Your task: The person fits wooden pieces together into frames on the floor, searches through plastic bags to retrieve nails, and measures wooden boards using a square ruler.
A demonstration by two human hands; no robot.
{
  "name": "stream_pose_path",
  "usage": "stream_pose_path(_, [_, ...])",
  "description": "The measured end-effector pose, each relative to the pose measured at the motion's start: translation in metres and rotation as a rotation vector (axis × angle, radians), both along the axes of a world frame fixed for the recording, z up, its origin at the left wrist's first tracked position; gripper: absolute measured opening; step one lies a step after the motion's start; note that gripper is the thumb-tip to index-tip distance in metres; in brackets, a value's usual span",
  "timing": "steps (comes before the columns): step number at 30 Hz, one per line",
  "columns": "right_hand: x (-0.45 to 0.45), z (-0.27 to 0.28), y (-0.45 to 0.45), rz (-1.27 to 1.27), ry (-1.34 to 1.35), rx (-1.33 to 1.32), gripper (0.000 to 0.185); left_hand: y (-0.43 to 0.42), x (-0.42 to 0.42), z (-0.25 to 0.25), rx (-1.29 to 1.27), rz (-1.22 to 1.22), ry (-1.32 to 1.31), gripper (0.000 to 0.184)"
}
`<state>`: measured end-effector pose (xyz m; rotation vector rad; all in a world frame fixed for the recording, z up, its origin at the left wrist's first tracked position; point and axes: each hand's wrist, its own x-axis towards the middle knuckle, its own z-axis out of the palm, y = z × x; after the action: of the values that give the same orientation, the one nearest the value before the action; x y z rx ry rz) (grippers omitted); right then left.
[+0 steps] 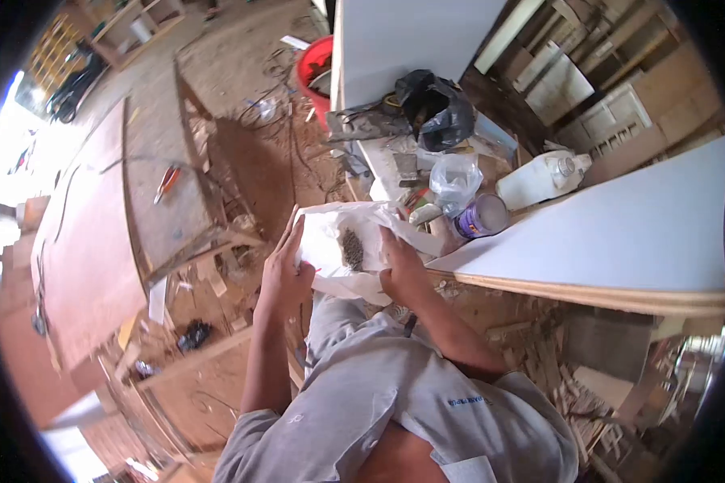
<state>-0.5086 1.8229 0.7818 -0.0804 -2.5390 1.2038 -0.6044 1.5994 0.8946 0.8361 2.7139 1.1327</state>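
Note:
A white bag (326, 233) is held spread open in front of my body, with a small heap of dark grey pieces (352, 249) inside it. My left hand (286, 262) grips the bag's left side, fingers pointing up along its edge. At the right side, my right hand (401, 264) holds the bag between thumb and fingers. Just beyond my right hand, a purple-labelled can (482, 217) and a clear plastic bag (455, 181) sit on the workbench.
A white jug (544, 179) and black plastic bag (435, 110) lie on the bench beside a white panel (620, 229). Red-handled pliers (167, 184) rest on a wooden table (157, 137) at left. A red bucket (315, 80) stands beyond. Wood scraps litter the floor.

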Motion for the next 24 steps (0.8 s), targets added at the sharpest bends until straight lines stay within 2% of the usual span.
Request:
stream_pose_path(2, [-0.013,0.002,0.011,-0.103,-0.026,-0.027,0.096,0.019,-0.044,-0.007,0.048,-0.156,0.031,0.083])
stream_pose_path(3, [-0.019,0.016,0.015,-0.216,0.045,0.016,0.084,0.031,-0.069,-0.011,0.079,-0.234,0.039,0.083])
stream_pose_path(6, [-0.029,0.054,0.027,-0.382,-0.083,-0.300,0.060,0.063,-0.131,-0.008,0.095,-0.404,-0.072,0.084])
stream_pose_path(7, [-0.032,0.042,0.035,-0.514,0.165,-0.154,0.037,0.074,-0.149,-0.006,0.079,-0.442,-0.130,0.085])
stream_pose_path(8, [-0.036,0.032,0.039,-0.621,0.260,-0.180,0.032,0.083,-0.165,-0.005,0.058,-0.473,-0.188,0.085])
stream_pose_path(9, [-0.042,0.033,0.045,-0.769,0.231,-0.078,0.037,0.091,-0.181,-0.004,0.063,-0.564,-0.105,0.083])
stream_pose_path(10, [-0.052,0.041,0.050,-0.917,0.200,0.020,0.043,0.099,-0.193,-0.002,0.023,-0.596,-0.145,0.082])
stream_pose_path(12, [-0.093,0.066,0.081,-1.020,0.233,0.272,0.054,0.116,-0.210,0.002,-0.061,-0.668,-0.225,0.080])
stream_pose_path(13, [-0.107,0.062,0.090,-1.083,0.078,0.405,0.057,0.122,-0.218,-0.007,0.028,-0.739,-0.097,0.079])
stream_pose_path(14, [-0.118,0.044,0.096,-1.140,-0.084,0.530,0.060,0.126,-0.224,-0.010,0.008,-0.760,-0.099,0.080])
stream_pose_path(16, [-0.132,0.018,0.110,-1.144,-0.432,0.455,0.061,0.130,-0.234,-0.011,-0.038,-0.796,-0.098,0.081])
stream_pose_path(18, [-0.134,-0.003,0.129,-1.020,-0.751,0.055,0.056,0.135,-0.244,-0.009,-0.026,-0.859,-0.017,0.082])
stream_pose_path(19, [-0.127,-0.037,0.144,-1.013,-0.716,0.088,0.055,0.140,-0.249,-0.008,-0.014,-0.887,0.028,0.082])
stream_pose_path(20, [-0.113,-0.083,0.162,-1.003,-0.681,0.124,0.054,0.145,-0.251,0.000,-0.007,-0.909,-0.041,0.082])
stream_pose_path(21, [-0.107,-0.084,0.166,-1.062,-0.578,0.038,0.053,0.151,-0.251,0.014,0.001,-0.929,-0.109,0.082])
stream_pose_path(22, [-0.107,-0.064,0.166,-1.114,-0.468,-0.044,0.051,0.158,-0.252,0.024,0.006,-0.950,-0.178,0.083])
stream_pose_path(23, [-0.095,-0.044,0.161,-1.225,-0.284,-0.255,0.049,0.165,-0.253,0.029,0.006,-0.984,-0.187,0.085])
stream_pose_path(24, [-0.088,0.002,0.154,-1.322,-0.085,-0.461,0.047,0.176,-0.255,0.029,0.061,-1.031,-0.234,0.086])
